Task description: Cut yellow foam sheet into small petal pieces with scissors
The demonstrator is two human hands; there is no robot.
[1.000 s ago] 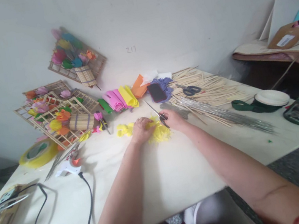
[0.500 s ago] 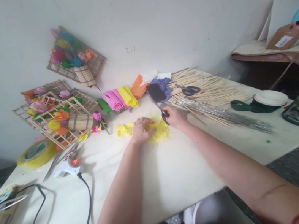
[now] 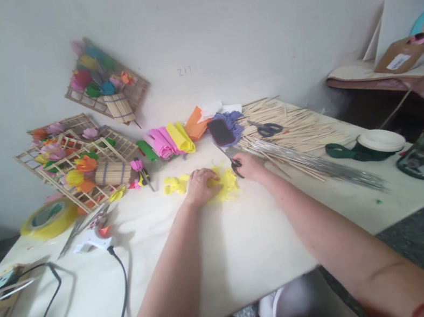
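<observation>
Right hand [image 3: 251, 166] grips scissors [image 3: 234, 164], blades pointing to frame's upper left; curled left hand [image 3: 200, 185] at yellow scraps [image 3: 228, 184], hold unclear.

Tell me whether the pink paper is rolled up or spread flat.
Rolled up: the pink paper lies as a rounded bundle, with curled layers showing at its near end, beside the yellow roll.

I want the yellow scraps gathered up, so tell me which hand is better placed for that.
Probably the left hand: it rests right at the yellow scraps, while the right hand is holding scissors.
</observation>
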